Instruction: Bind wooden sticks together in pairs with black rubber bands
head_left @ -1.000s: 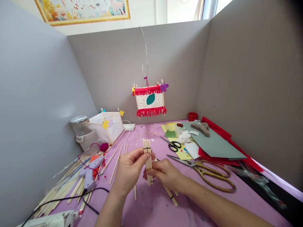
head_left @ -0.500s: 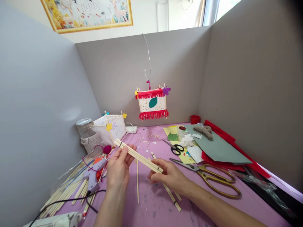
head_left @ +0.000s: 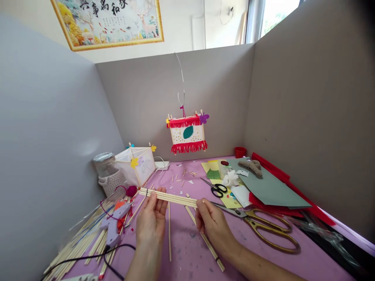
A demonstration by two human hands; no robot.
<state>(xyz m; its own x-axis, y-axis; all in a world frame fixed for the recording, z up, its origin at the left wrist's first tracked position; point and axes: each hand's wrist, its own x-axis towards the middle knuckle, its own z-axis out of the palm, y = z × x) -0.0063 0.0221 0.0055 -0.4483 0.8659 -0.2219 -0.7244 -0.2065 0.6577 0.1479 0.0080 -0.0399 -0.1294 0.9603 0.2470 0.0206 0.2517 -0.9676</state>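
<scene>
A flat bundle of thin wooden sticks (head_left: 175,198), with a dark band near its left end, is held up above the table between both hands. My left hand (head_left: 152,212) pinches it near the left end, thumb on top and fingers behind. At the other end my right hand (head_left: 209,218) grips it between thumb and fingers, covering the tip. Beneath my right hand lies another banded bundle of sticks (head_left: 211,249), partly hidden by the hand. A single wooden stick (head_left: 170,234) rests on the table between my arms.
Gold-handled scissors (head_left: 271,228) and black scissors (head_left: 218,190) lie at the right, by green card (head_left: 281,191). To the left are a lilac glue gun (head_left: 115,222) with a black cord and many loose sticks (head_left: 76,242). A fringed lantern (head_left: 188,134) hangs at the back.
The held bundle has gone from a steep slant to nearly level. My right hand has shifted over its right end, covering the dark band there. The camera view has tilted up slightly.
</scene>
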